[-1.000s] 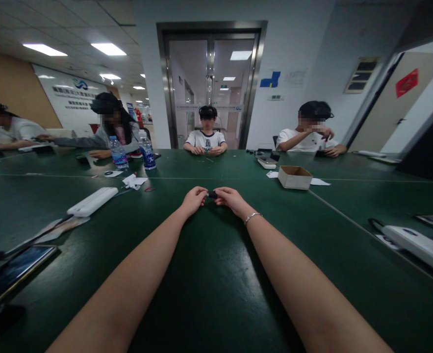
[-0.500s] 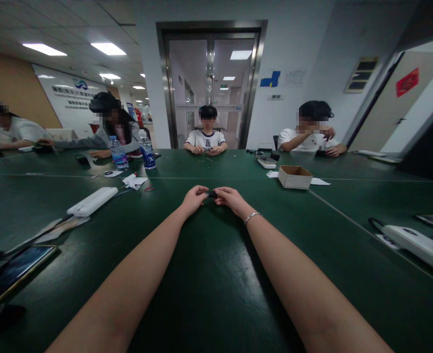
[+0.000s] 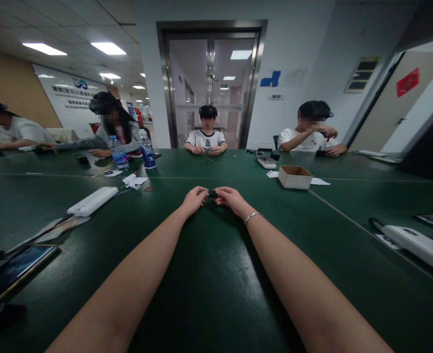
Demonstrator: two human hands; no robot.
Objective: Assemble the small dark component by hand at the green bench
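Observation:
Between my two hands is a small black object [image 3: 212, 194], too small and partly covered to name. My left hand [image 3: 194, 200] pinches its left end, with thumb and fingers pressed together. Its right end is in the fingertips of my right hand [image 3: 231, 198], which has a silver bracelet [image 3: 253, 216] at the wrist. Both forearms reach out over the dark green table [image 3: 209, 284], and the object is held low over its surface.
Left of my arms lie a white power strip [image 3: 93, 201], a phone [image 3: 25, 267] and paper scraps [image 3: 133, 180]. Two water bottles [image 3: 147, 152] stand behind. A small open box [image 3: 294, 177] sits to the right, beyond another power strip [image 3: 418, 245]. Several people sit across the table.
My hands and the black object stay nearly in place. Across the table at right, a person's raised hand has shifted slightly.

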